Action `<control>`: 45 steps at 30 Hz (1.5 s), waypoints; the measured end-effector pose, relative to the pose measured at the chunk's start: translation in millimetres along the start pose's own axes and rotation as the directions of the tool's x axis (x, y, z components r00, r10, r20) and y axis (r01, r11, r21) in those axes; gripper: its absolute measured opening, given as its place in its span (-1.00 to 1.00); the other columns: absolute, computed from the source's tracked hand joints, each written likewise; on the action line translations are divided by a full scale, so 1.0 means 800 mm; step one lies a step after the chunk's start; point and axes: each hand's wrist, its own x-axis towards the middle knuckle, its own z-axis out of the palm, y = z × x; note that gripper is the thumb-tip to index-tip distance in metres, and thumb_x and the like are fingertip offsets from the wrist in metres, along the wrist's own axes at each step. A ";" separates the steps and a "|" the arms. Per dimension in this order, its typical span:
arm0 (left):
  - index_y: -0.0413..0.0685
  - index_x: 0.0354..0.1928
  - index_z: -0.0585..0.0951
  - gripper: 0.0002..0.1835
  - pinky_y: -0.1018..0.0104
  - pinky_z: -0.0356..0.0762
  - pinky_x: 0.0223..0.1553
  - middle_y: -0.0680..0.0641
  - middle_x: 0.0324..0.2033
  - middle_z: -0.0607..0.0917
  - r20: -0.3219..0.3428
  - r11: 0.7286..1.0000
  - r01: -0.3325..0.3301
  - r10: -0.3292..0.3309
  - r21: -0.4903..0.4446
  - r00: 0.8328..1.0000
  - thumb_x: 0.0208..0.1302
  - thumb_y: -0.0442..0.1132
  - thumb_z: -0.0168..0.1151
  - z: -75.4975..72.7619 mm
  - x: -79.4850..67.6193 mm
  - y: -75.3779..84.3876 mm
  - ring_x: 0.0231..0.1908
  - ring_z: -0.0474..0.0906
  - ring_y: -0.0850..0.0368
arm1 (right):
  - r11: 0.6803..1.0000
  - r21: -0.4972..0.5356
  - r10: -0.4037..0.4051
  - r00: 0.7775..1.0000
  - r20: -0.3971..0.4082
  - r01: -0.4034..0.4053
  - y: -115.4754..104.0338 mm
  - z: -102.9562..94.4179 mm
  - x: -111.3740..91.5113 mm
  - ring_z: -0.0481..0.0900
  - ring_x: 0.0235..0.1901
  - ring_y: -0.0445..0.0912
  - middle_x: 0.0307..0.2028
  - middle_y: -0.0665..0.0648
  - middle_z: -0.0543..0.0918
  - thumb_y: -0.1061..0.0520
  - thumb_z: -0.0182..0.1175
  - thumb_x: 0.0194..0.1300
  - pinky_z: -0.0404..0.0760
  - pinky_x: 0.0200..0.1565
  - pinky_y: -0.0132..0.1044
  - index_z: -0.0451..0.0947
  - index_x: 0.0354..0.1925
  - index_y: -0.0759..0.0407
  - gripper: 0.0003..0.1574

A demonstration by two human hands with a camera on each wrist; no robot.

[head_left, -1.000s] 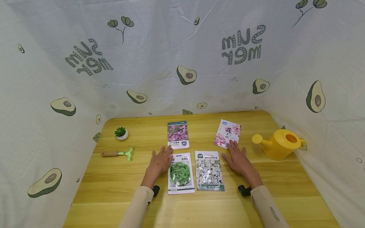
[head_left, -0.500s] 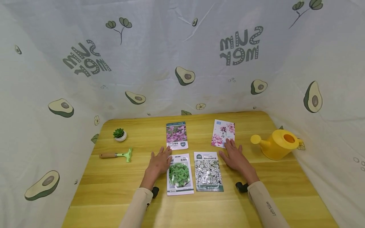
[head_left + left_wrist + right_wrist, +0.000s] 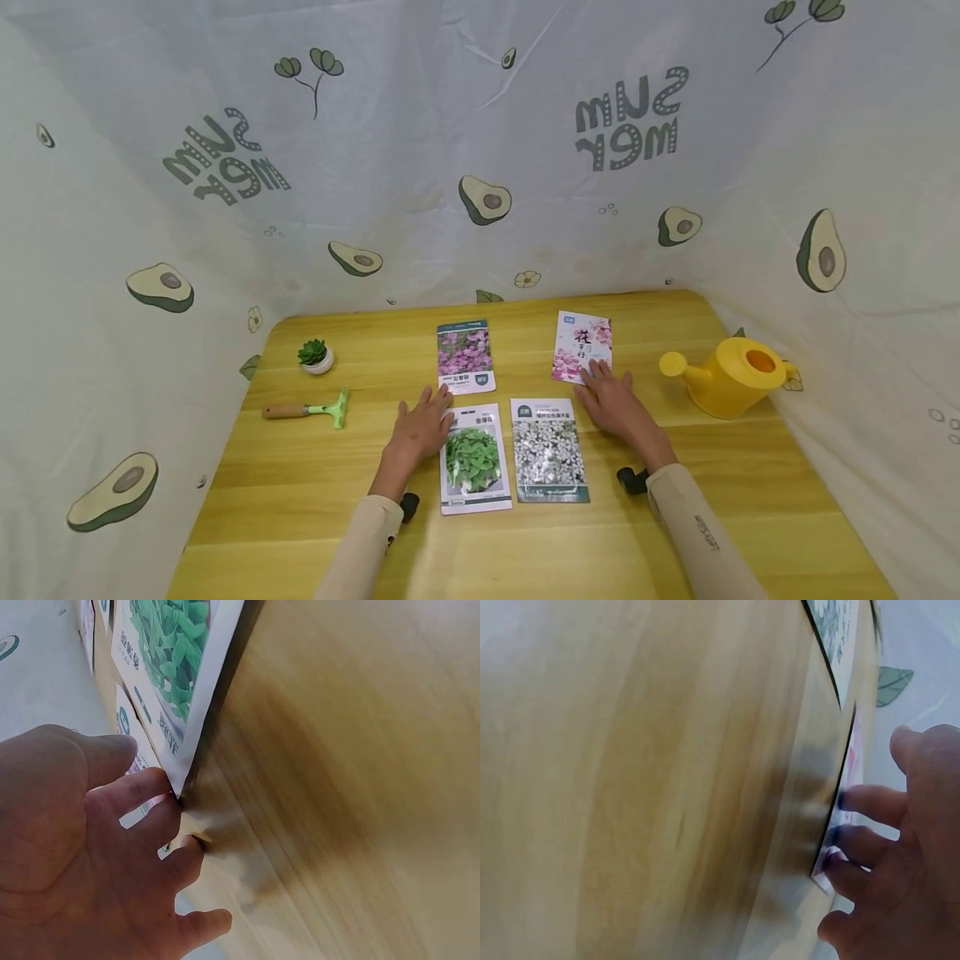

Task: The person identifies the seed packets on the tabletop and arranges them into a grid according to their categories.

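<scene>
My right hand lies with fingers spread, its fingertips pressing on the near edge of a seed packet with pink blossoms. In the right wrist view its fingers touch that packet. My left hand rests open, fingertips at the near left corner of a seed packet with purple flowers and beside the top left corner of a seed packet with green leaves. Right of the green one lies a seed packet with white flowers. The packets form two rows.
A small potted succulent stands at the back left, with a green hand tool with a wooden handle in front of it. At the right stands a yellow watering can. White avocado-print cloth hangs around the wooden table.
My right hand has slid the pink-blossom packet to the left and turned it a little straighter. My left hand has stayed in place; the head view has shifted slightly.
</scene>
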 end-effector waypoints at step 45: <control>-0.14 0.62 0.37 -0.45 -0.51 -0.05 0.58 -0.15 0.66 0.26 -0.016 1.000 -0.007 0.006 -0.017 1.000 0.73 -0.13 0.01 0.006 0.002 -0.002 0.67 0.06 -0.22 | 0.996 0.086 -0.017 0.999 0.045 0.013 -0.021 0.018 0.013 -0.09 0.65 0.44 0.63 0.53 0.06 -0.05 -0.01 0.73 -0.26 0.51 0.61 0.25 0.55 0.53 -0.22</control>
